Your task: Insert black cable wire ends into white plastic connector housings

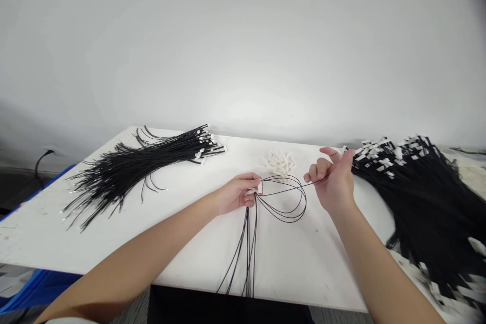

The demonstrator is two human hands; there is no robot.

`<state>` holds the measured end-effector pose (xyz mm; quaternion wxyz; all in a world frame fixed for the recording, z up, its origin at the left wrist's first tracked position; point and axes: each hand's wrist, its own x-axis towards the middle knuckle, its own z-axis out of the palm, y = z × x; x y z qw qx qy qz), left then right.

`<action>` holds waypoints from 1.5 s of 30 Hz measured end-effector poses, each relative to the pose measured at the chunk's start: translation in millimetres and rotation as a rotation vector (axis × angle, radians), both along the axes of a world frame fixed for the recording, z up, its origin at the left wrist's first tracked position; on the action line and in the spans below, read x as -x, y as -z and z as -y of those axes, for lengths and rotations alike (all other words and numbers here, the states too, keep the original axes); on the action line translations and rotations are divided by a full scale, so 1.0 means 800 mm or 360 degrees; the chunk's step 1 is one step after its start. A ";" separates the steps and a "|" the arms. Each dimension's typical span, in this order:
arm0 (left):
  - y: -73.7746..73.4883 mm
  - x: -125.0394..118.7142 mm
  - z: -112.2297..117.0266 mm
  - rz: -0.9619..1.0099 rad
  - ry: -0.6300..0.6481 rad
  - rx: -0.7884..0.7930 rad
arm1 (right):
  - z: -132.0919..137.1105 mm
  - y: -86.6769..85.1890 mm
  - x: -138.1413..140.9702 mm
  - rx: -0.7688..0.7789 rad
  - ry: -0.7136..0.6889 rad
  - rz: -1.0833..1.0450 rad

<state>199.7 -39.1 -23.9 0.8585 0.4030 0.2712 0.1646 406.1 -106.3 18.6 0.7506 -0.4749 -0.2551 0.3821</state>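
Near the middle of the table, my left hand [243,190] pinches a small white connector [259,187]. Thin black wires [290,220] run out of it; some curve round in loops to the right, and others hang down past the table's front edge. My right hand [334,179] is closed on one of these black wires, which stretches fairly straight between the two hands. Its fingers partly hide the wire's end. Behind the loops lies a small heap of white connectors [280,163].
On the left of the white table [193,243] lies a bundle of black wires [144,164] with white connectors at one end. A larger pile of similar wires [429,202] covers the right side. A pale wall [243,45] stands behind; something blue [41,288] shows below left.
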 end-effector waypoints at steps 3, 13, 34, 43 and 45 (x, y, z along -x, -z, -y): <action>0.001 0.000 0.000 -0.0002 -0.0002 -0.0007 | 0.000 -0.001 -0.001 0.0047 -0.0031 -0.0127; 0.000 0.000 0.000 0.0008 -0.0005 0.0007 | -0.002 0.005 -0.019 0.0161 0.0049 -0.0371; -0.002 -0.001 0.000 0.0032 0.0008 0.0001 | 0.020 0.006 0.019 0.0863 -0.1108 0.1098; -0.003 -0.001 0.000 0.0043 0.0006 0.0005 | 0.021 0.008 0.019 0.0766 -0.1025 0.1039; -0.003 -0.001 0.000 0.0040 0.0009 0.0002 | 0.020 0.008 0.019 0.0782 -0.1021 0.1060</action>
